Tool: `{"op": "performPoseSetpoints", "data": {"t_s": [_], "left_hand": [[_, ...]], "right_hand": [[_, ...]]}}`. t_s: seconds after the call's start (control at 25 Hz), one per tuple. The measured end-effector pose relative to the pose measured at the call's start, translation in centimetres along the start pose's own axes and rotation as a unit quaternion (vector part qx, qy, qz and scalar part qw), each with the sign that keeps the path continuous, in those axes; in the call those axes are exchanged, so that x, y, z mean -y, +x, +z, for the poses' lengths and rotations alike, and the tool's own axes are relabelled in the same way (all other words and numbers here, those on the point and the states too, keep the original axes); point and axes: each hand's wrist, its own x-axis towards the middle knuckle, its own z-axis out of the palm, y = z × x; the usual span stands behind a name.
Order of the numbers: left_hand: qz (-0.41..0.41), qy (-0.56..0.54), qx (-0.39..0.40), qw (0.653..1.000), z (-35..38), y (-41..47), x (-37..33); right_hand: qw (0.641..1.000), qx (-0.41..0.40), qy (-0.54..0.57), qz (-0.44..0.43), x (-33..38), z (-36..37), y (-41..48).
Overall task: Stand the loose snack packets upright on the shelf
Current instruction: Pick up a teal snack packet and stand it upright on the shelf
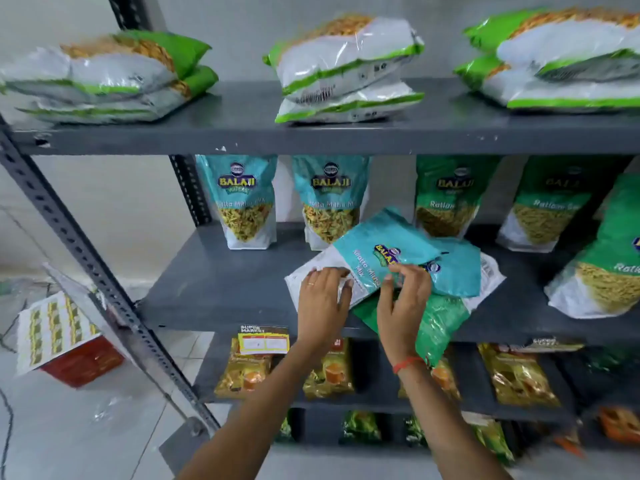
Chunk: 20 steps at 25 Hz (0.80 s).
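Observation:
A heap of loose snack packets lies flat at the front of the grey middle shelf (221, 289). On top is a teal packet (367, 251), tilted, with another teal packet (457, 268) beneath it and a green packet (440, 323) hanging over the shelf edge. My left hand (322, 303) grips the white bottom end of the top teal packet. My right hand (403, 303) pinches the same packet near its middle. Two teal packets (239, 202) (329, 202) stand upright at the back left. Green packets (446, 199) (550, 206) stand upright at the back right.
A large green packet (602, 265) leans at the right end of the middle shelf. Stacks of white-and-green bags (346, 67) lie on the top shelf. Yellow packets (246, 368) fill the lower shelf. A slanted metal upright (86, 258) and a red carton (83, 362) are on the left.

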Motion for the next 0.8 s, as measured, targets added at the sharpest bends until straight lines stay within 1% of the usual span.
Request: {"op": "performPoseSetpoints", "data": {"t_s": [0.04,0.12,0.16,0.24,0.32,0.48,0.56,0.68,0.8], "left_hand": [[0.009,-0.005,0.026,1.000,0.9,-0.3,0.8],[0.031,-0.005,0.043,0.999,2.2,-0.7,1.9],[0.036,0.000,0.050,0.998,2.6,-0.9,2.0],[0.046,-0.010,0.040,0.998,3.5,-1.0,2.0],[0.052,-0.007,0.026,0.998,4.2,-1.1,1.8],[0.030,0.014,0.019,0.999,5.2,-1.1,0.6],[0.007,0.017,0.011,1.000,5.3,-1.3,0.0],[-0.030,-0.003,0.003,1.000,4.3,-2.0,0.4],[-0.100,-0.093,-0.037,0.990,2.3,-1.3,1.8]], "right_hand": [[0.998,0.002,0.017,0.059,-0.8,0.4,-0.8],[0.983,0.028,0.014,0.183,-2.3,1.2,-1.5],[0.964,0.057,0.017,0.261,-2.8,1.5,-1.8],[0.915,0.101,0.076,0.382,-4.1,2.0,-1.4],[0.872,0.122,0.151,0.449,-4.2,2.4,-0.6],[0.791,0.122,0.262,0.539,-4.4,3.1,0.1],[0.760,0.136,0.294,0.564,-5.0,3.8,0.4],[0.724,0.151,0.351,0.573,-5.8,5.6,0.8],[0.708,0.194,0.371,0.569,-6.1,7.6,0.5]]}}
